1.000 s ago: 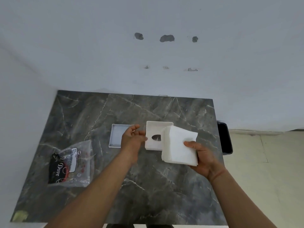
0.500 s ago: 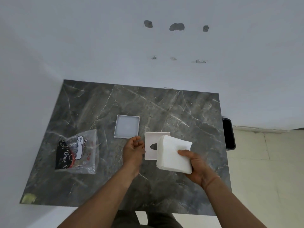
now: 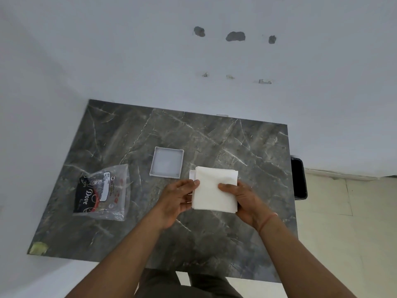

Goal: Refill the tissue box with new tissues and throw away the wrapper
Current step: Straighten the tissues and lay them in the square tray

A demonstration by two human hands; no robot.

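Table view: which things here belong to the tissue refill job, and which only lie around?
Job:
tissue stack, held by left hand and right hand
tissue box, mostly hidden under it
box lid
empty wrapper
black bin

Lying about:
yellowish scrap at table corner

Home room: marble table (image 3: pixel 214 143), patched wall (image 3: pixel 235 36).

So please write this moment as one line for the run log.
both hands hold tissue stack | over box | base apart | wrapper on table
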